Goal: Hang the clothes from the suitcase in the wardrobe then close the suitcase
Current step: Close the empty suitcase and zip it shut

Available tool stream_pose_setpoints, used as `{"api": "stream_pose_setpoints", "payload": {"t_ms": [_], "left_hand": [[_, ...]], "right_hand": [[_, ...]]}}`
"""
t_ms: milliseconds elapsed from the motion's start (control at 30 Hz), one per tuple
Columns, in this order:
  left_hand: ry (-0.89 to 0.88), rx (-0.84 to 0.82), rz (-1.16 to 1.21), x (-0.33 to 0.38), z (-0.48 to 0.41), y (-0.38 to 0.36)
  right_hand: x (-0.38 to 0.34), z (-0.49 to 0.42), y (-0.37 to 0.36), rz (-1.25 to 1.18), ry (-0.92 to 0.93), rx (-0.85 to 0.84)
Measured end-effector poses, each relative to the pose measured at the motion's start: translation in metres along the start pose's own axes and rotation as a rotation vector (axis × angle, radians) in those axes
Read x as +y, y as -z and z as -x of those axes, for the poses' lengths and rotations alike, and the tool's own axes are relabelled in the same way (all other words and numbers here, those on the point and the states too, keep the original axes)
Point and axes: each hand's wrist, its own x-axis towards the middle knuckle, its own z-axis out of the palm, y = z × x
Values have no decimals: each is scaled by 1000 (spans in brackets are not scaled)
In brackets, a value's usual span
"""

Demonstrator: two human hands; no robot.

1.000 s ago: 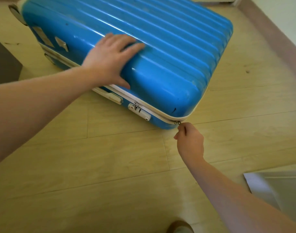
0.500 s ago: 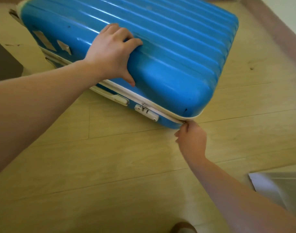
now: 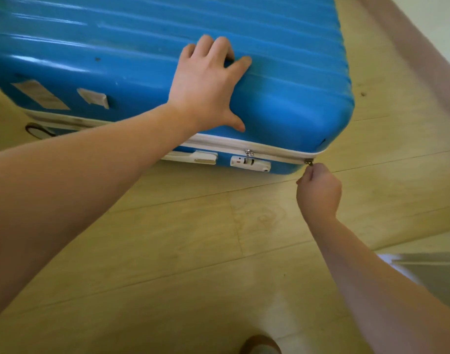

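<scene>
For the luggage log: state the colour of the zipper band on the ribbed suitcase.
White fabric zipper band on the blue ribbed suitcase; head view.

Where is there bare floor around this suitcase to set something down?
Bare floor lies in front of the suitcase, between the left forearm and right forearm, and between the suitcase and the skirting. Crowded: the near corner, where the right hand pinches the zipper pull.

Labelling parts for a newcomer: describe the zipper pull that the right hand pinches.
On the blue suitcase, follow the white zipper band to the near right corner. The small metal zipper pull sits there, pinched by the right hand. The other pull sits at the white lock, untouched.
</scene>
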Motion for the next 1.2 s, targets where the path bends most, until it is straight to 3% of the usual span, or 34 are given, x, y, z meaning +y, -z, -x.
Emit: {"api": "stream_pose_setpoints", "payload": {"t_ms": [367,500,867,1067,1200], "left_hand": [[16,-15,30,0,5,4],[4,-14,36,-1,7,4],[-27,-54,23,-9,12,9],[-60,-54,-12,-12,9,13],[-77,-51,-27,-8,2,16]], "right_hand": [[-5,11,-1,-75,31,-122],[1,7,4,-164,-57,-173],[-9,19,3,-27,57,-243],[-1,16,7,133,94,-120],[6,8,11,87,24,-44]]}}
